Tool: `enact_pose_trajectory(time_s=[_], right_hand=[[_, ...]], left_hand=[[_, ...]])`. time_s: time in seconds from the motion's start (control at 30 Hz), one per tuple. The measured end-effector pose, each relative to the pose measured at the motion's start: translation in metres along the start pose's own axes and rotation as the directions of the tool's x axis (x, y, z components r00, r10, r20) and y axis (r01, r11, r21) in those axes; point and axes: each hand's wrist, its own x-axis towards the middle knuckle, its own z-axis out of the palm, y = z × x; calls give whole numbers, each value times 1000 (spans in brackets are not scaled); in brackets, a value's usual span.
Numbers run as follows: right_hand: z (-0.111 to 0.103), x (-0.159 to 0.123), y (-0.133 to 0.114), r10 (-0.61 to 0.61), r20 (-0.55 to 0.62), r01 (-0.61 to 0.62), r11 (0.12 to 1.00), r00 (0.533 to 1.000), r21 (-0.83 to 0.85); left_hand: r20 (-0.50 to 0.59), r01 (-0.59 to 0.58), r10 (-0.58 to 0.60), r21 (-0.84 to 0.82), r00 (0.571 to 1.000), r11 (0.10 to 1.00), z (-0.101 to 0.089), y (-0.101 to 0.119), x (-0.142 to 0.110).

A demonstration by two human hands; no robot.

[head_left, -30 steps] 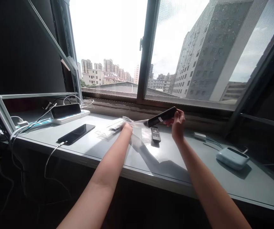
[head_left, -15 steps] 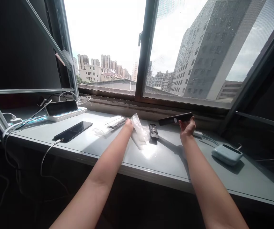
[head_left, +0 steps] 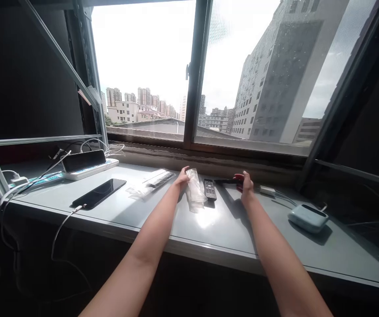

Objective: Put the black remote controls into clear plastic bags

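My left hand is closed on the upper end of a clear plastic sleeve, which hangs crumpled down to the desk. Just right of the sleeve lies a black remote control, buttons up. My right hand has its fingers around the right end of a long black object, low near the back of the desk. The hand partly hides it, and its exact kind is unclear. Left of my left hand, another clear plastic sleeve lies flat with a dark long thing inside.
A charging phone lies on the desk at left. Behind it another phone leans on a white power strip with loose cables. On the right are a light blue device and a white plug. A window stands behind.
My right hand has lowered the long black object toward the desk and turned it flatter. My left hand has raised the sleeve's top end slightly, away from the other sleeve. The view has shifted a little.
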Motion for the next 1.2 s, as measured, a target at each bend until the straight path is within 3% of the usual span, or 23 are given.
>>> enact_pose_trajectory(time_s=[0.1,0.2,0.4,0.6,0.67,0.77,0.87,1.03,1.13,1.2], right_hand=[[-1,1,7,43,180,3,969,983,-248],[2,1,16,1,302,132,898,953,-421],[6,6,22,-91,439,333,790,894,-515],[5,6,16,-31,442,333,705,896,-626],[3,2,12,-14,450,339,679,893,-651],[2,-3,7,54,471,327,650,880,-686],[6,-2,6,116,416,280,575,902,-768],[14,5,12,114,333,241,483,936,-842],[13,8,14,105,336,251,470,936,-846],[11,9,14,79,355,279,468,932,-839]], left_hand=[[-53,-8,22,253,998,967,1,-7,8],[-102,-4,49,405,994,914,3,-8,13],[-37,-2,19,414,999,910,9,-5,13],[215,-64,-4,307,977,950,13,-5,7],[225,-93,10,363,974,927,13,-5,6],[172,-125,24,609,985,783,14,-6,4],[200,-169,16,779,980,604,17,-8,2],[285,-271,34,859,958,435,27,-9,-4],[380,-339,-53,872,923,352,30,-7,-10],[427,-373,-92,860,900,350,31,-7,-14]])
